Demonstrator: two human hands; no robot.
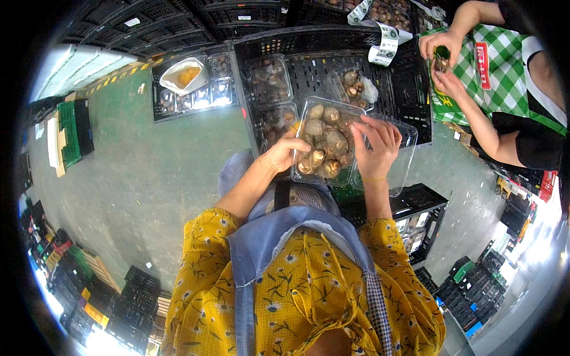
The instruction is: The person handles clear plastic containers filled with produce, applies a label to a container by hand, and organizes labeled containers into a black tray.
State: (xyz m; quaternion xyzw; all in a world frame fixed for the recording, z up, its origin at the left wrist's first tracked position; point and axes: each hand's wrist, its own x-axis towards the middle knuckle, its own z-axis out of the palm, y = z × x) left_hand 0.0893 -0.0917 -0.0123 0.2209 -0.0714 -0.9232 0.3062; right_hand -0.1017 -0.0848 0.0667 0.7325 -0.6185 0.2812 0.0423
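Note:
My left hand [285, 153] grips the left side of a clear plastic clamshell box [299, 174], its thumb over the rim. Brown taro-like tubers [336, 142] fill the box. The clear lid [403, 171] lies folded out to the right, partly beneath my right hand [377, 144]. The fingers of that hand are at the box's upper right edge, thumb and index finger close together; whether they pinch something is too small to tell. Behind the box, a smaller open tray of tubers [355, 90] with a crumpled clear plastic piece [369, 91] sits in a black crate [307, 73].
Filled clear boxes [268, 80] line the crate's left side. A strip of printed labels [384, 46] hangs over its back edge. At the right stands a co-worker in a green checked apron [503, 75], both hands on an item. A white bag [184, 75] rests on boxes at the left.

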